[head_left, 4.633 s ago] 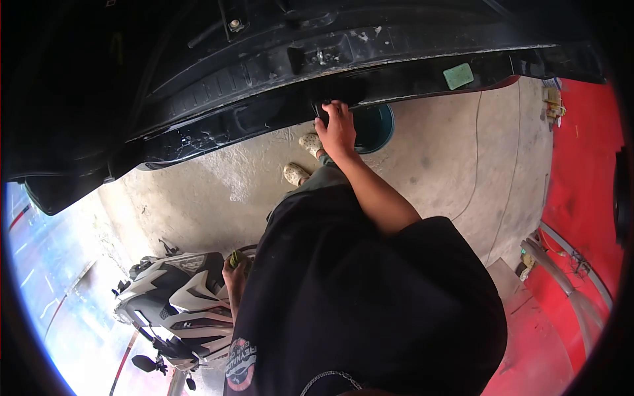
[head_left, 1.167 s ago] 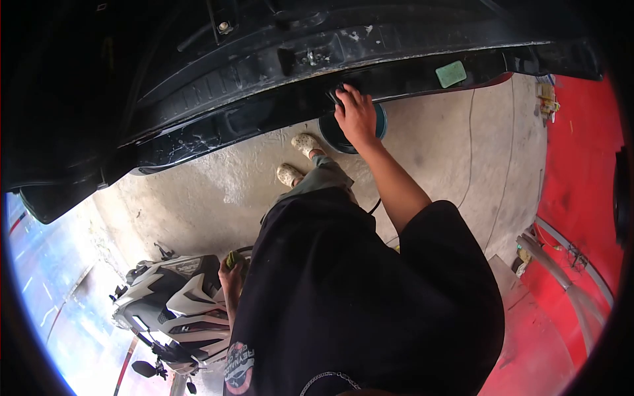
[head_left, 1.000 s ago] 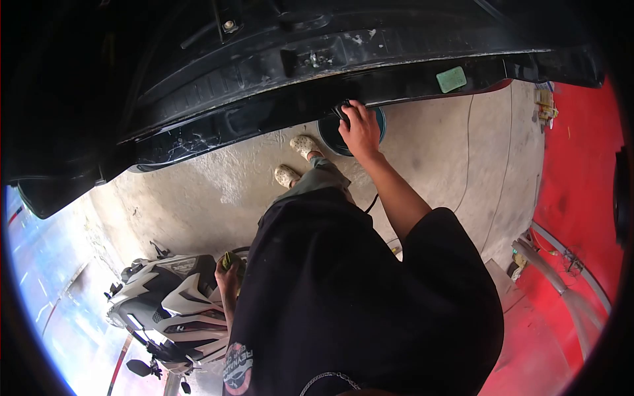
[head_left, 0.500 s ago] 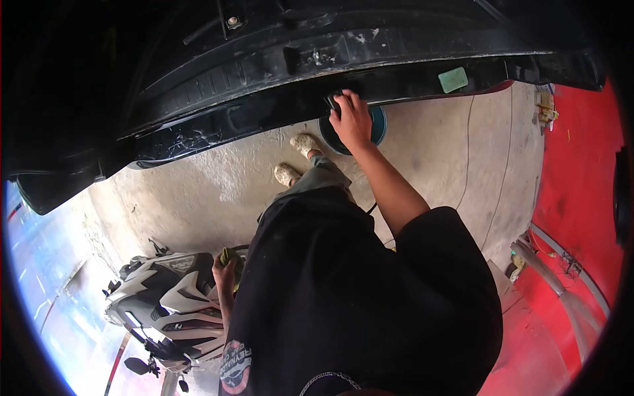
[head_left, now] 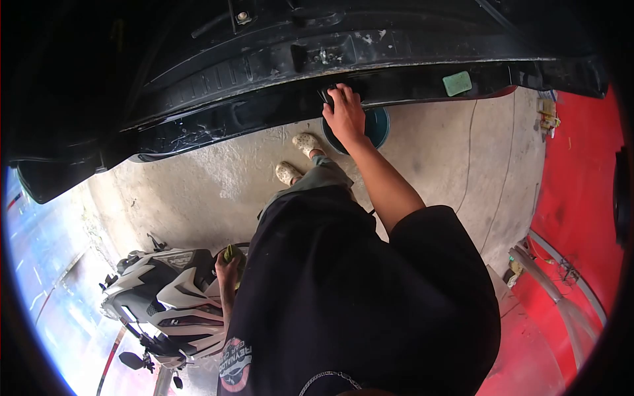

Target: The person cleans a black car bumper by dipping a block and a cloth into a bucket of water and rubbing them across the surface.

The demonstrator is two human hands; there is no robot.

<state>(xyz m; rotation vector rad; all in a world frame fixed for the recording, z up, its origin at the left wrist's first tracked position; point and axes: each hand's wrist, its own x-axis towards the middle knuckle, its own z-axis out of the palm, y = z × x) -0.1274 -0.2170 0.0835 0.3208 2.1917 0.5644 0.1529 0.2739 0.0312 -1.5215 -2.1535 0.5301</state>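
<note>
My right hand [head_left: 343, 113] is stretched forward and pressed on the lower edge of a black car body panel [head_left: 264, 72], its fingers curled over a small dark object [head_left: 328, 96] that I cannot make out. My left hand [head_left: 228, 269] hangs at my side, closed around a small yellow-green thing [head_left: 232, 255], probably a cloth or sponge. A green square sticker [head_left: 457, 83] sits on the panel to the right of my right hand.
A teal bucket [head_left: 376, 125] stands on the concrete floor [head_left: 198, 191] just beyond my right hand. A white and black scooter [head_left: 165, 300] is parked at the lower left. A red wall [head_left: 581, 198] with hoses [head_left: 548, 290] runs along the right.
My right hand has slid slightly left and up along the panel's edge. The view has shifted a little; my left hand still grips the yellow-green thing.
</note>
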